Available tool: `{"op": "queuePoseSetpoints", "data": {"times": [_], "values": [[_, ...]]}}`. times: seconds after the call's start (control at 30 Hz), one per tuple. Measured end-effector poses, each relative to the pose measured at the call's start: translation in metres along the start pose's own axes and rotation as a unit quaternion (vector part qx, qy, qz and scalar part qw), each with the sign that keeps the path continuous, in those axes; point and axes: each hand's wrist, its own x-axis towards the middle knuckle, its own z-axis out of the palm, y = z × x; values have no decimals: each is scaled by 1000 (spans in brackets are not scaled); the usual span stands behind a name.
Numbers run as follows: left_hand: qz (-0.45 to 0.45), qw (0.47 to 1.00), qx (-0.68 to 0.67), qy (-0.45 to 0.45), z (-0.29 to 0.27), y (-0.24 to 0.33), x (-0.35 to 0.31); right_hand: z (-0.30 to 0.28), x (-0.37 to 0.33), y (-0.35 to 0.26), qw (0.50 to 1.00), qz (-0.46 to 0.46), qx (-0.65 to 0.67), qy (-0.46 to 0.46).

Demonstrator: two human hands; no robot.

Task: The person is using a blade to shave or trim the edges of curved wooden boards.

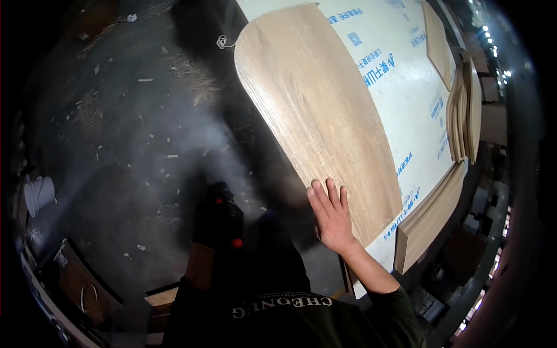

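While the right hand (pixel 332 217) lies flat and open, fingers spread, on the near end of the wood-grain panel (pixel 316 110), the panel's long axis runs away from the person toward the upper left of the view, ending in a rounded far corner. The panel rests on a white printed sheet (pixel 406 87) that covers the worktable, and its left long edge runs along the table's edge above the floor. The right hand is plainly the nearer one, already touching the board. The left hand (pixel 217 217) is lower and to the left, off the table; it seems wrapped in a dark glove around a dark tool with small red parts, though its grip is too dim to tell. Beyond the panel, a stack of curved wooden pieces (pixel 467 110) stands at the table's right side, well apart. Wood scraps litter the dark floor (pixel 116 127), and a white bucket (pixel 39 194) sits at the far left.
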Motion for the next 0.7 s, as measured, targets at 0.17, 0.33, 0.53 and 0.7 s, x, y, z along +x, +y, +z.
{"op": "queuePoseSetpoints", "data": {"times": [0.17, 0.33, 0.53, 0.7], "values": [[114, 985, 120, -54, 19, -10, -34, -16, 76, -5, 996, -53, 57, 34], [137, 976, 150, 79, -12, -68, -44, -4, 129, -5, 985, -108, 43, 126], [214, 916, 332, 77, -8, -121, -61, 4, 107, 6, 968, -163, 28, 188], [256, 917, 277, 126, 7, -122, -55, 9, 47, 16, 978, -175, 30, 111]]}}
